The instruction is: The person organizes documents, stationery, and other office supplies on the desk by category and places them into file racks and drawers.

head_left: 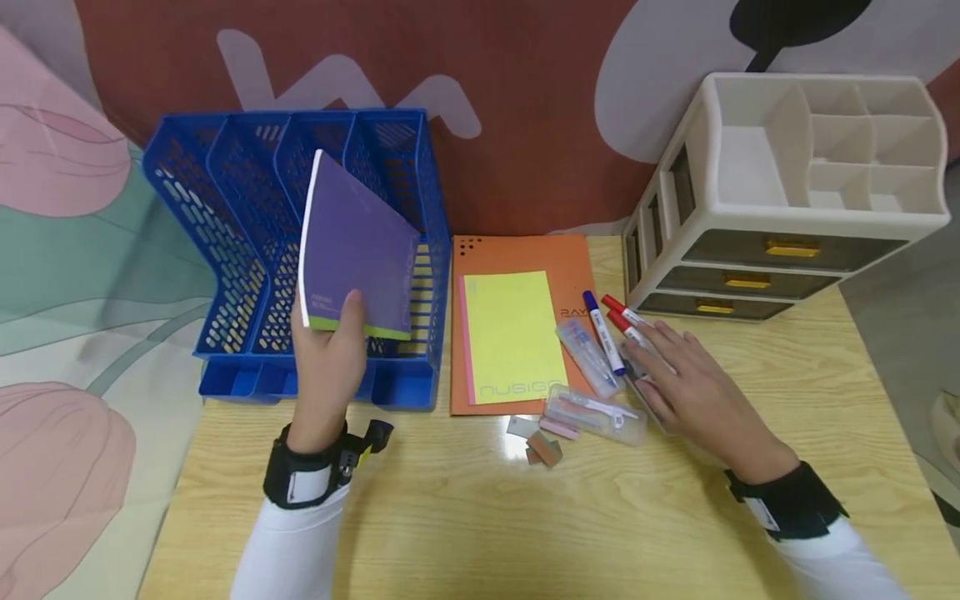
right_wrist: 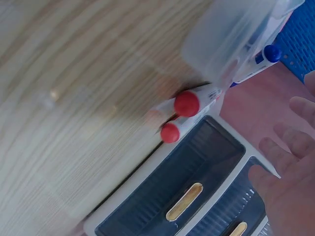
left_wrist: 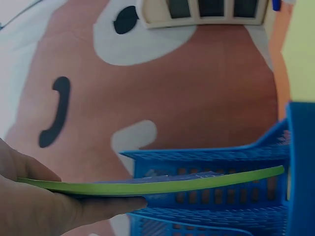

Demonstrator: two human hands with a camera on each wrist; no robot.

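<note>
My left hand (head_left: 330, 375) grips a purple notebook (head_left: 360, 250) with a green strip along its lower edge, thumb on one cover and fingers on the other. It is tilted over the right-hand side of the blue file rack (head_left: 438, 217). In the left wrist view the notebook's green edge (left_wrist: 162, 187) runs along an end compartment, between the rack's side walls. My right hand (head_left: 705, 400) hovers low over two red markers (head_left: 630, 329), fingers spread and extended. A blue-capped marker (head_left: 603, 333) lies just left of them. The right wrist view shows no object in the right hand (right_wrist: 290, 167).
An orange folder (head_left: 517, 254) lies right of the rack, under a yellow notebook (head_left: 517, 337). Two clear cases (head_left: 596, 417) and several small erasers (head_left: 545, 448) sit nearby. A white drawer organizer (head_left: 787, 217) stands at the back right, against the patterned cloth.
</note>
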